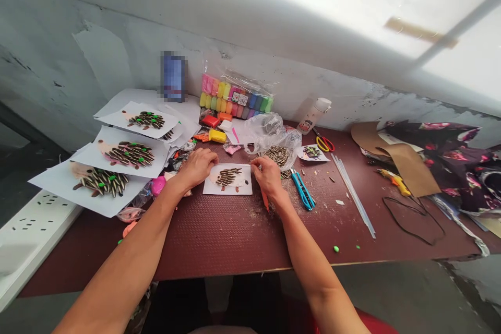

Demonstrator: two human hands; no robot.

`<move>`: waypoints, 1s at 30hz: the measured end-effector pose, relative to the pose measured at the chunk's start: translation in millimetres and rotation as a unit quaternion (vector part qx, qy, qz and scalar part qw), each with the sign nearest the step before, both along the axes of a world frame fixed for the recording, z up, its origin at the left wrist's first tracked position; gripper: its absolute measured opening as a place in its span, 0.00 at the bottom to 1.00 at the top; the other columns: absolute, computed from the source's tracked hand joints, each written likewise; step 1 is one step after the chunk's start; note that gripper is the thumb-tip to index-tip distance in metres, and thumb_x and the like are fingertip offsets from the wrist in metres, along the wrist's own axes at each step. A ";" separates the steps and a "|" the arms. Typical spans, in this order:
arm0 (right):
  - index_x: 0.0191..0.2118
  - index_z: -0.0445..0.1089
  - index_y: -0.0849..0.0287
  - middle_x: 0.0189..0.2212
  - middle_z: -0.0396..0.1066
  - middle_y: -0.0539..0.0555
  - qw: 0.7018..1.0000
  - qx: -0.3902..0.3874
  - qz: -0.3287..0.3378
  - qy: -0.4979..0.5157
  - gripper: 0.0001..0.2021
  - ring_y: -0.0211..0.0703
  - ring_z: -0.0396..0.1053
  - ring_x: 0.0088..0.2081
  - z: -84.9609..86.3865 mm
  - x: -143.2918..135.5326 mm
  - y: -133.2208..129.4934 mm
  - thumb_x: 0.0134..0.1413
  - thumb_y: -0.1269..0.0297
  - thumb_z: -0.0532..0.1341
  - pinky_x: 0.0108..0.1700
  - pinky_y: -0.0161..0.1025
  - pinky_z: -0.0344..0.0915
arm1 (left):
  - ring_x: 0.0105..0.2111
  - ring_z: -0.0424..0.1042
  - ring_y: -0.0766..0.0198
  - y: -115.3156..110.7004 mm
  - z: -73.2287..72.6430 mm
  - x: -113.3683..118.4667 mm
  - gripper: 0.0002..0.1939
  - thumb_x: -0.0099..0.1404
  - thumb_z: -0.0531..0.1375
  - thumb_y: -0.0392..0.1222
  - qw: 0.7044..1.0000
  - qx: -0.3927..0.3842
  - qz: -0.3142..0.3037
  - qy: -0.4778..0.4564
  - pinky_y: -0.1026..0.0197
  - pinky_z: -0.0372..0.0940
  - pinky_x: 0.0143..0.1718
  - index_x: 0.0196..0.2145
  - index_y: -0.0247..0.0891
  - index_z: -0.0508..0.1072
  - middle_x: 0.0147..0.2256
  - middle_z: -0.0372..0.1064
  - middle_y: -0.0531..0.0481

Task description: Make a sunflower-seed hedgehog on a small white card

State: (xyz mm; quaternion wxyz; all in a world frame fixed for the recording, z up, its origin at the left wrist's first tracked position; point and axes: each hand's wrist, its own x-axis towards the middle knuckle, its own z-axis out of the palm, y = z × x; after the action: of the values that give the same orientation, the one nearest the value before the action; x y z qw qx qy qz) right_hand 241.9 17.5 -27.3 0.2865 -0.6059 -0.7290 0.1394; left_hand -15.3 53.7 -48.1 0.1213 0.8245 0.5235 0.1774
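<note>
A small white card (210,187) lies on the table between my hands, with a hedgehog figure made of a pale clay body and striped sunflower seeds (228,176) as spines. My left hand (199,168) has its fingers closed at the card's upper left corner. At the upper right corner, my right hand (267,174) pinches the card's edge. Beneath the right hand, an orange tool (265,200) shows in part. A clear plastic bag (270,133) with a heap of sunflower seeds (278,155) lies just behind that hand.
Finished-looking hedgehog pictures (127,154) are stacked at left beside a white power strip (37,232). Colored clay packs (235,99) lean on the wall. To the right are a blue-handled cutter (302,190), scissors (324,144), a white bottle (314,116), glue sticks (354,195) and a yellow glue gun (398,183).
</note>
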 end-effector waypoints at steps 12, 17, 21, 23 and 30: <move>0.44 0.81 0.55 0.40 0.76 0.56 0.998 0.007 0.042 -0.037 0.10 0.47 0.70 0.45 -6.0 -5.4 1.0 0.65 0.69 0.62 0.49 0.41 0.63 | 0.40 0.70 0.53 -1.2 1.2 1.3 0.12 0.64 0.54 0.33 1.000 0.006 0.000 0.007 0.53 0.64 0.44 0.34 0.42 0.78 0.36 0.75 0.45; 0.41 0.82 0.55 0.37 0.75 0.59 0.993 -0.015 -0.053 -0.101 0.11 0.49 0.68 0.43 -2.5 3.8 10.2 0.66 0.67 0.61 0.46 0.41 0.61 | 0.41 0.71 0.52 -1.6 2.7 1.9 0.13 0.65 0.54 0.32 1.000 0.005 0.001 0.020 0.53 0.64 0.44 0.35 0.41 0.78 0.37 0.75 0.44; 0.44 0.82 0.56 0.41 0.75 0.60 0.975 -0.033 -0.090 -0.200 0.14 0.50 0.67 0.46 7.2 3.6 21.2 0.69 0.65 0.57 0.48 0.41 0.59 | 0.42 0.71 0.53 -2.0 6.6 3.1 0.13 0.65 0.54 0.32 1.000 0.004 0.001 0.022 0.54 0.64 0.44 0.35 0.41 0.78 0.37 0.76 0.45; 0.47 0.81 0.57 0.44 0.75 0.61 0.964 -0.048 -0.100 -0.242 0.15 0.50 0.66 0.49 11.7 0.7 26.4 0.70 0.64 0.56 0.50 0.41 0.59 | 0.42 0.71 0.53 -2.5 8.6 3.9 0.13 0.65 0.54 0.32 1.000 0.001 0.005 0.023 0.54 0.64 0.44 0.35 0.41 0.78 0.37 0.76 0.45; 0.50 0.79 0.58 0.48 0.75 0.62 0.953 -0.089 -0.113 -0.265 0.15 0.51 0.68 0.51 16.9 -1.6 35.3 0.70 0.65 0.55 0.51 0.40 0.60 | 0.43 0.72 0.51 -4.5 11.7 5.7 0.14 0.65 0.54 0.31 0.999 -0.004 0.011 0.038 0.53 0.64 0.45 0.37 0.40 0.79 0.39 0.77 0.44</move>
State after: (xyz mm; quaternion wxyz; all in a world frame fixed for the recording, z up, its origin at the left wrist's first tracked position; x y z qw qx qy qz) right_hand 240.3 52.8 -10.4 0.0421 -0.7225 -0.6901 0.0046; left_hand -9.6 49.1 -36.4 0.1031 0.8242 0.5375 0.1453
